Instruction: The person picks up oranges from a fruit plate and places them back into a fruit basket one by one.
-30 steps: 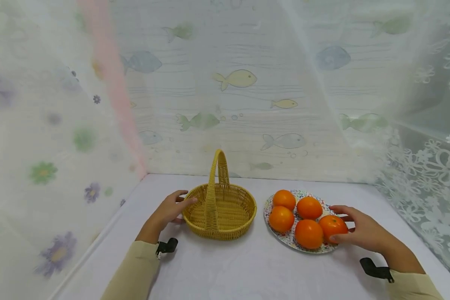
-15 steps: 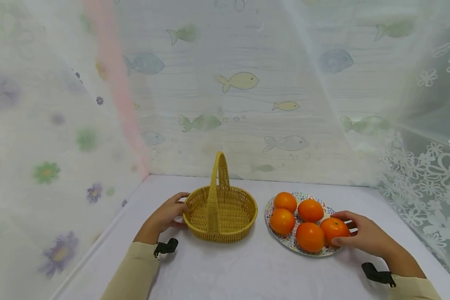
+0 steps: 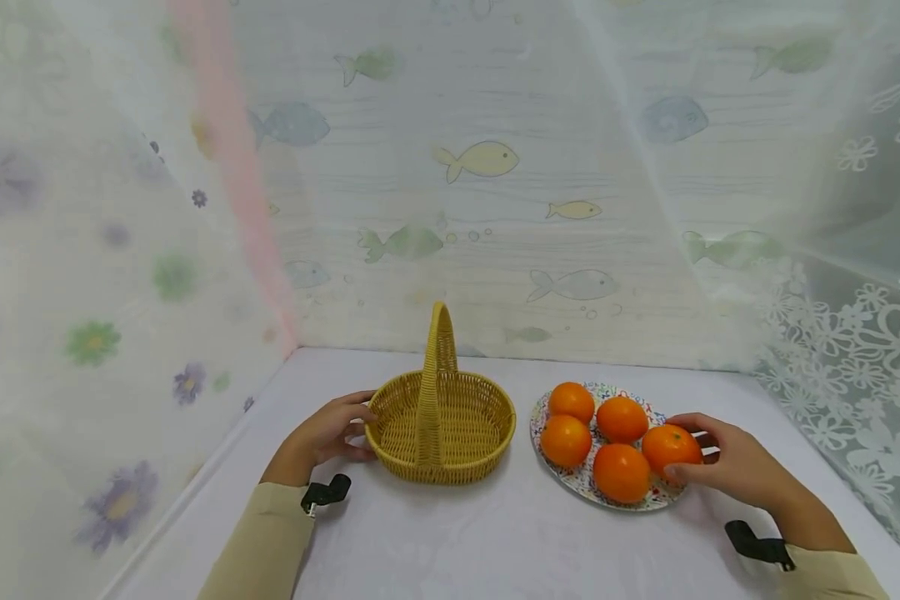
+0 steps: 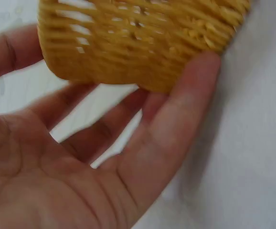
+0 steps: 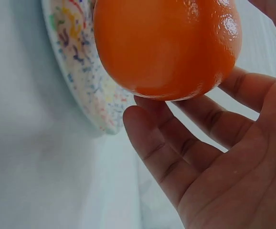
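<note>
A yellow woven basket with a tall arched handle stands upright on the white-covered table. At its left side my left hand holds the wall, fingertips right at the rim. In the left wrist view a digit lies along the woven side and other fingers reach behind it. To the right, a round patterned plate bears several oranges. My right hand grips the rightmost orange, its thumb on the near side and fingers on the far side. The right wrist view shows that glossy orange above curved fingers.
The other oranges, such as the front one, sit close beside the gripped one. White table cloth lies between basket and plate and in front of them. A fish-print curtain hangs behind the table, with sheer flowered curtains on both sides.
A digit of my left hand that lay over the basket's rim has drawn back to its left edge. My right hand stays at the same orange, its thumb slightly farther over it. The view shifts slightly.
</note>
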A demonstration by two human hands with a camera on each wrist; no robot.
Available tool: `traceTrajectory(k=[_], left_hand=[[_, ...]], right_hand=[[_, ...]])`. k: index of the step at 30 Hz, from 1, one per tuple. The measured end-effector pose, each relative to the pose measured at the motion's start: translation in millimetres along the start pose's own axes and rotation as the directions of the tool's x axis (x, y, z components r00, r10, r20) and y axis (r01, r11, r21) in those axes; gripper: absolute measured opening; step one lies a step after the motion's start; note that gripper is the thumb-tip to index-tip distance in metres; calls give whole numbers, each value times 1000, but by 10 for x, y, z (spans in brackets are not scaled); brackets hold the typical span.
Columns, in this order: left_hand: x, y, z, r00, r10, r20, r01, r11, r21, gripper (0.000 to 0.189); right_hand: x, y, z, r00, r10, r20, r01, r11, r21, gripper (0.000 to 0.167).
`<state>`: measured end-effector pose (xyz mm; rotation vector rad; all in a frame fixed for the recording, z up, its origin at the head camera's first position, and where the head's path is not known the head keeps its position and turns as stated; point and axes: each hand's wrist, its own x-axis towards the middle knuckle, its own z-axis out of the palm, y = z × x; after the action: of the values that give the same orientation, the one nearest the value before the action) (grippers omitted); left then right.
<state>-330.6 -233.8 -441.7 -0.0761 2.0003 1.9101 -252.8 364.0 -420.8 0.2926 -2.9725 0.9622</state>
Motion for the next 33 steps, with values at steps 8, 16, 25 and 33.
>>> traceTrajectory(k=[8, 16, 25, 33], left_hand=[[42, -53, -36, 999, 34, 38, -31, 998, -58, 63], [51, -56, -21, 999, 28, 35, -25, 996, -84, 62], [34, -15, -33, 1000, 14, 12, -13, 998, -60, 62], [1, -5, -63, 1000, -15, -19, 15, 1000, 9, 57]], right_hand=[[14, -154, -107, 998, -26, -57, 25, 1000, -9, 74], [77, -396, -202, 989, -86, -118, 87, 996, 5, 73], [214, -720, -246, 978, -162, -131, 167, 985, 29, 70], [342, -1038, -173, 974, -204, -99, 216, 968, 125, 70]])
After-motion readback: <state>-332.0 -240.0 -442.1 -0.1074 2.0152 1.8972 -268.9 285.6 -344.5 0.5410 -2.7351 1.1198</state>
